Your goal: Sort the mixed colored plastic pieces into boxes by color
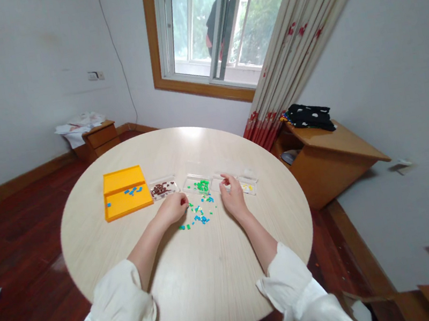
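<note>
My left hand (174, 208) rests at the left edge of a loose pile of small bricks (201, 218) in blue, green and pale colours. Its fingers are curled together, and anything between them is hidden. Over the left part of a clear tray (255, 191) with a few yellow bricks (248, 188) hovers my right hand (233, 196), its thumb and fingers bent but apart, with no brick visible in them. A second clear tray holding green bricks (203, 185) lies between the hands. Beyond my left hand, brown bricks (162, 189) fill another clear tray (153, 198).
An open yellow case (110, 215) with several blue bricks (133, 191) lies left on the round table (202, 287). A wooden cabinet (318, 171) with dark cloth (309, 117) on it stands behind right. A small drawer unit (102, 138) bearing papers is at back left.
</note>
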### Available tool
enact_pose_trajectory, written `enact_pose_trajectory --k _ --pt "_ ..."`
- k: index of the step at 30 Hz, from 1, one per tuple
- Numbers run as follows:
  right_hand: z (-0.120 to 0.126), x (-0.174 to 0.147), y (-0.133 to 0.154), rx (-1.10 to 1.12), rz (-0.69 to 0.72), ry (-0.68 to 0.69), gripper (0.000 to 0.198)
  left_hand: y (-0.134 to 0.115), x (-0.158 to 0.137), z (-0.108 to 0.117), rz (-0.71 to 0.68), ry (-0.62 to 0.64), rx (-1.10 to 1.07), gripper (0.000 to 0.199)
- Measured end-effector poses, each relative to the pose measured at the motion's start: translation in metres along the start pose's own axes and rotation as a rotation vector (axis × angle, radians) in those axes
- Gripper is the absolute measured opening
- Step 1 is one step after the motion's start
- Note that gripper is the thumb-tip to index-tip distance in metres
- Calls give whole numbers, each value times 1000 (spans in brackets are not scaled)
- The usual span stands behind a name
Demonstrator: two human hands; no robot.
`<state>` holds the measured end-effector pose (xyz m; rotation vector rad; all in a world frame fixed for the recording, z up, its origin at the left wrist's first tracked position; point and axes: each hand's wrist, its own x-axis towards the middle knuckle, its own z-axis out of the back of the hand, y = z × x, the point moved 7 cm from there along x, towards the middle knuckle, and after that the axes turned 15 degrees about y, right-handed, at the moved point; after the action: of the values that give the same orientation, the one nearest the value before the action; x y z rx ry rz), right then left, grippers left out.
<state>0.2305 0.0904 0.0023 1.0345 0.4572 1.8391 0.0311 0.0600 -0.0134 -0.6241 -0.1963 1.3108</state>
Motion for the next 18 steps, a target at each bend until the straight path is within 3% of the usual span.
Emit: enact_pose_trajectory --k 18 --pt "-1 -2 6 29 17 8 31 -4 -2 3 -12 5 9 19"
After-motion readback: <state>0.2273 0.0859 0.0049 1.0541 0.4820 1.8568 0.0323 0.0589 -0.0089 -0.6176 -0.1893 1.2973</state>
